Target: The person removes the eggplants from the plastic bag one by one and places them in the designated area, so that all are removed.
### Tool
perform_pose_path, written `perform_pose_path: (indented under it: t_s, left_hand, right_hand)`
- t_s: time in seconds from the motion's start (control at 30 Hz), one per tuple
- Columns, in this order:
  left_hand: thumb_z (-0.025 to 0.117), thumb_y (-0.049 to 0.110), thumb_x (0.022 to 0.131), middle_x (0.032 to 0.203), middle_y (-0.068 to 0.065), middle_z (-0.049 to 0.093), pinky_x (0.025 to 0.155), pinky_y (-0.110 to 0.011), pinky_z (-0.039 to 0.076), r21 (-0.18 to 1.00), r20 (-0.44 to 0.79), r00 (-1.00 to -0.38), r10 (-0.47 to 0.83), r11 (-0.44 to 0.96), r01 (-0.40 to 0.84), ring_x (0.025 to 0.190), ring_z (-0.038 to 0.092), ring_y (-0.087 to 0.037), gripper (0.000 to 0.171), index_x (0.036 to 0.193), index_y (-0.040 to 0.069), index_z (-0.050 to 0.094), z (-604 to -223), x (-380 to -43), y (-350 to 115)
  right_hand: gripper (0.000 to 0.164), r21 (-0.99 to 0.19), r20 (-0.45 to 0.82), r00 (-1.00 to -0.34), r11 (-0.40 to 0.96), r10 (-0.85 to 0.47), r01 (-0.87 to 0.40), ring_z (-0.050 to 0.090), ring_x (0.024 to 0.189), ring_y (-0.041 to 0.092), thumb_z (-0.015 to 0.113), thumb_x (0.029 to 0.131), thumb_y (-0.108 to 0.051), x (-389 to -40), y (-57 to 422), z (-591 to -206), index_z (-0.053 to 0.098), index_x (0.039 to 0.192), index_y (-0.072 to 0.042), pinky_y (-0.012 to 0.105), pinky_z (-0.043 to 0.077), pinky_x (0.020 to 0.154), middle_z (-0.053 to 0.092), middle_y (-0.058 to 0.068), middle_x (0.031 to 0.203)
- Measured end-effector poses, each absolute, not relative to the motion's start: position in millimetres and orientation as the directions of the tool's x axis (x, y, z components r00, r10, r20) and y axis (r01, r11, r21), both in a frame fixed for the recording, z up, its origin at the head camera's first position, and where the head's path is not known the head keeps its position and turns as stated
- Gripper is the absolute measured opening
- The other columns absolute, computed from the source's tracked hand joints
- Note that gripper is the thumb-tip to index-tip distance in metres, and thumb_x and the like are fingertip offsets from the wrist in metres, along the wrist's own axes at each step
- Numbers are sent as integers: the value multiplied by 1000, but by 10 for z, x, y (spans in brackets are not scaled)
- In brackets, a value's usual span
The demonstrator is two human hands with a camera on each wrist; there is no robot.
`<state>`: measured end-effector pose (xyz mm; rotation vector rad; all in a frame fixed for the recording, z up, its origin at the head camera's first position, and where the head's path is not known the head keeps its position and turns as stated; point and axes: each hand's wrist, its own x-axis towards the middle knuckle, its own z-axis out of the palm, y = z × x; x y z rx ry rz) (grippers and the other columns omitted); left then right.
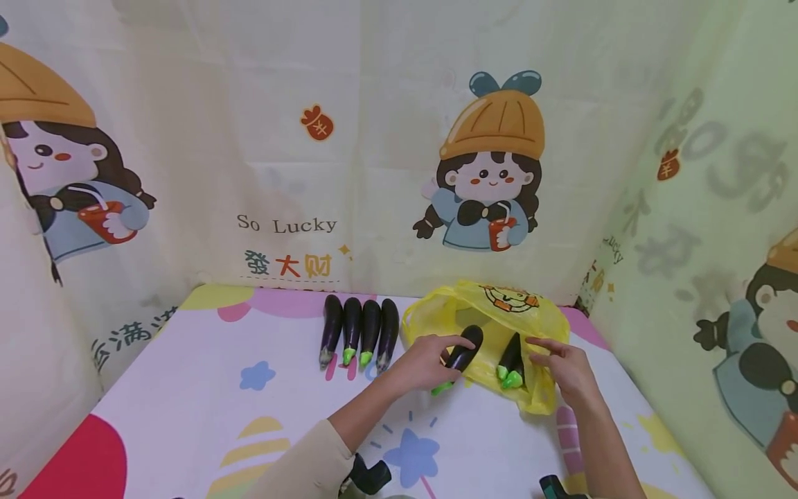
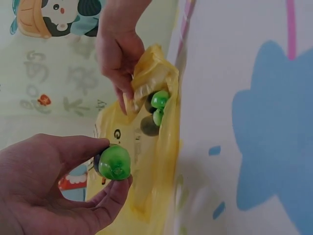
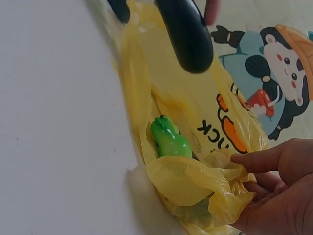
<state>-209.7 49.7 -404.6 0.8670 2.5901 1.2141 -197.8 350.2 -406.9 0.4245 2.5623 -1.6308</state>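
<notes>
My left hand (image 1: 422,365) pinches an eggplant (image 1: 469,346) at the mouth of a yellow plastic bag (image 1: 542,315). Its green stem end (image 2: 115,164) faces the left wrist camera, between thumb and fingers. The right hand (image 1: 569,371) pinches the bag's right edge; in the right wrist view the crumpled film (image 3: 215,191) lies between its thumb and fingers. Inside the bag are two more eggplants (image 1: 510,355), green stem ends toward the opening and partly covered by plastic. Left of the bag, several dark eggplants (image 1: 352,326) lie side by side in a row.
A patterned cloth (image 1: 299,395) covers the table. Printed curtains stand behind it and along both sides, the back one (image 1: 386,173) right at the table's far edge. Dark objects (image 1: 368,477) show near the forearms at the bottom, partly cut off.
</notes>
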Motion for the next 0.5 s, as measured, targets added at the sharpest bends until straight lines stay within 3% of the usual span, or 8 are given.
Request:
perform_pose_path:
  t_s: [0.33, 0.5]
  left_hand:
    - [75, 13, 93, 105, -9, 68, 61, -28, 55, 782, 145, -846, 513, 465, 415, 80, 64, -15, 50, 139, 28, 66, -3966, -2025, 47]
    - [75, 12, 91, 94, -7, 65, 62, -26, 49, 760, 191, -869, 456, 492, 425, 77, 60, -15, 50, 139, 25, 66, -3974, -2053, -230]
  right_hand:
    - [46, -877, -208, -955, 392, 209, 277, 30, 139, 37, 58, 104, -14, -1978, 3542, -4069, 56, 148, -4, 50, 35, 114, 30, 26, 166]
    - [46, -878, -213, -953, 386, 216, 284, 29, 138, 37, 58, 104, -13, -1982, 3550, -4063, 55, 149, -4, 52, 34, 115, 29, 26, 166]
